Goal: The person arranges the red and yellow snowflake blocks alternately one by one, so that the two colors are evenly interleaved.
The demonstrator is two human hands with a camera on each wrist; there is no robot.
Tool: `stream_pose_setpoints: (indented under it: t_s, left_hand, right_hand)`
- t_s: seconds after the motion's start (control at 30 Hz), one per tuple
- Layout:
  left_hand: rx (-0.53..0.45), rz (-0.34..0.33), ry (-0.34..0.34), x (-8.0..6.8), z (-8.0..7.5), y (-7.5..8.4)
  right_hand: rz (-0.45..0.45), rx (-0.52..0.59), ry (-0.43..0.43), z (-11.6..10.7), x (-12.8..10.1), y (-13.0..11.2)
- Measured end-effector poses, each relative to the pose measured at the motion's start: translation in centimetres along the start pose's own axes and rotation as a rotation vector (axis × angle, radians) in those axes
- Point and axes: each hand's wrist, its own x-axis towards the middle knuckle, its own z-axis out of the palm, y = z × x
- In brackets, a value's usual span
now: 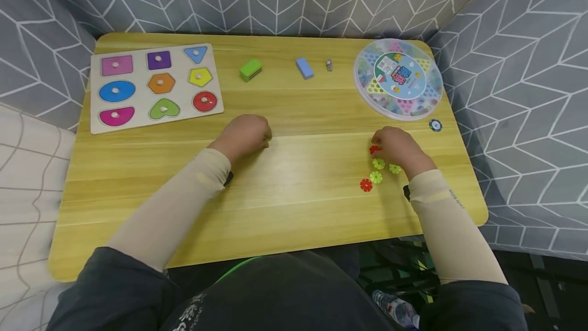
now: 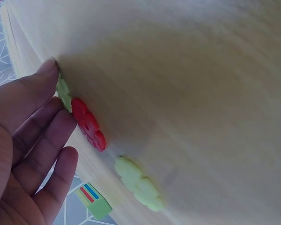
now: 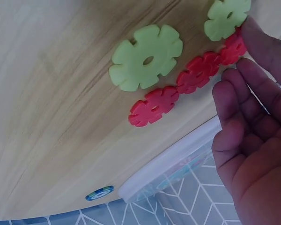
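red snowflake piece touches right hand fingertips

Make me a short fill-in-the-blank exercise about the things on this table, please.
1. The right hand touches a ___ flower disc.
2. The shape puzzle board lies on the ___ side of the table.
3. The heart piece in the board is ___.
4. The round box lies beyond the ___ hand.
Missing words: red; left; green; right.
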Motion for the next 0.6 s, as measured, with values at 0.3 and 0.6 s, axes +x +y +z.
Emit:
stream_pose_setpoints:
  t_s: [0.3, 0.6]
  left_hand:
    - [0.001, 0.01, 0.014, -0.12, 0.1, -0.04]
    - [-0.013, -0.018, -0.002, -0.23, -0.16, 0.05]
  right_hand:
    - [-0.031, -0.023, -0.025, -0.1, 0.31, -0.04]
    - [-0.074, 0.025, -0.003, -0.52, 0.39, -0.77]
